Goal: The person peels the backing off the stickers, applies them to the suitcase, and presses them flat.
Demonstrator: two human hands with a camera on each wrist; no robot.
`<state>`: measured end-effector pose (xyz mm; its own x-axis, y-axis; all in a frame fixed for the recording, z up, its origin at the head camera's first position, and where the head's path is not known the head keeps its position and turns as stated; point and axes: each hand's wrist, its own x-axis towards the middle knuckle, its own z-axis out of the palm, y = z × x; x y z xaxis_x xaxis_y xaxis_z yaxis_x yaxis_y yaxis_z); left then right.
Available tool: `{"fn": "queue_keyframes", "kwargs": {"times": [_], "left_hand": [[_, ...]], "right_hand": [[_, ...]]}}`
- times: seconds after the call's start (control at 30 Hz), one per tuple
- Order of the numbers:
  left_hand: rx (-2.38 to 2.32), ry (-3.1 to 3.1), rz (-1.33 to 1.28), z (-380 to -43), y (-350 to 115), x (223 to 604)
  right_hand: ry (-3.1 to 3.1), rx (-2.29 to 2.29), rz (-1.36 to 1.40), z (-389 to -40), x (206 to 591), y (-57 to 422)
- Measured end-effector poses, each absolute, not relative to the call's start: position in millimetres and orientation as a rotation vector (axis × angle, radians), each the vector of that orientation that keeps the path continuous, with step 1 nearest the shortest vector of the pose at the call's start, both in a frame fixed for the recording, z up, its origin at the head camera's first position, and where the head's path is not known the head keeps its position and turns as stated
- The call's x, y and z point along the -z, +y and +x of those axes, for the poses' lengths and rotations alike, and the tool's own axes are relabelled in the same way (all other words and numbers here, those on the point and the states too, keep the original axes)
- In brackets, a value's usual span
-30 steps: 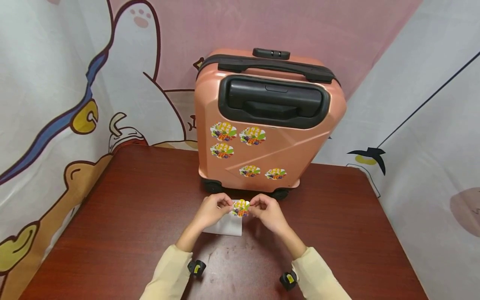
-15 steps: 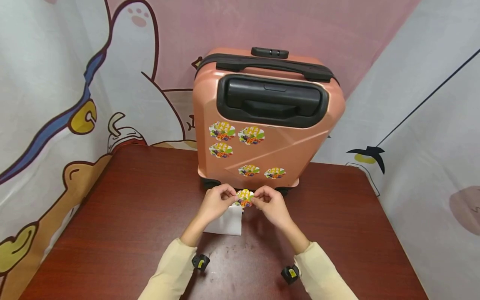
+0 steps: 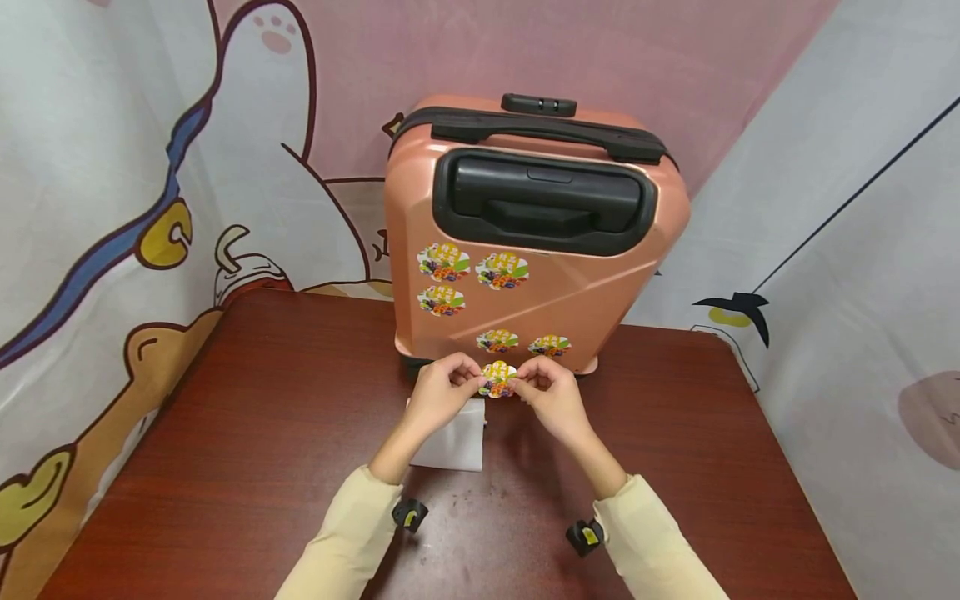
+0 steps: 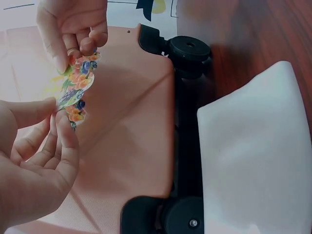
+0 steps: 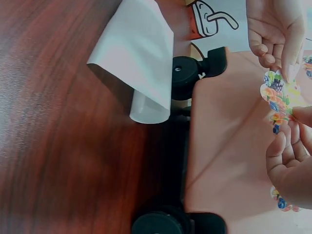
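A round, scallop-edged sticker [image 3: 498, 378] printed with fruit and yellow lettering is stretched between both hands, just in front of the suitcase's lower edge. My left hand [image 3: 441, 393] pinches its left side between thumb and fingers. The right hand [image 3: 555, 400] pinches the opposite side the same way. Behind them an orange-pink hard-shell suitcase [image 3: 570, 292] stands upright on the table. Several like stickers are stuck on its face, such as one sticker [image 3: 502, 272] under the handle recess. In the left wrist view the held sticker [image 4: 74, 90] appears nearly edge-on, over the suitcase shell.
White backing paper [image 3: 457, 442] lies on the brown table [image 3: 262, 433], below the left hand; its edge curls up in the right wrist view. Black suitcase wheels [image 4: 189, 48] sit beside it. A cartoon-printed cloth [image 3: 352, 108] hangs behind the table.
Both hands have carried the sticker forward and slightly right, off the backing paper towards the suitcase's lower edge. The paper now shows more fully. The suitcase has stayed in place.
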<state>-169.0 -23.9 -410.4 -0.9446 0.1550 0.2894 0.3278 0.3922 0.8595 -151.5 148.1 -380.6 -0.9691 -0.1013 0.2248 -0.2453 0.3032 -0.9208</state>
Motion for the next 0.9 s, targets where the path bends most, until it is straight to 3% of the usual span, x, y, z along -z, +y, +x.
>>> {"fn": "queue_keyframes", "kwargs": {"times": [0.47, 0.9], "left_hand": [[1.649, -2.338, -0.347, -172.7, -5.6, 397.9], [1.629, -2.231, -0.357, -180.2, 15.3, 389.5]], "right_hand": [[-2.374, -1.697, 0.222, -154.3, 362.2, 149.9], [-2.247, -1.624, 0.188, -171.4, 382.5, 168.4]]}}
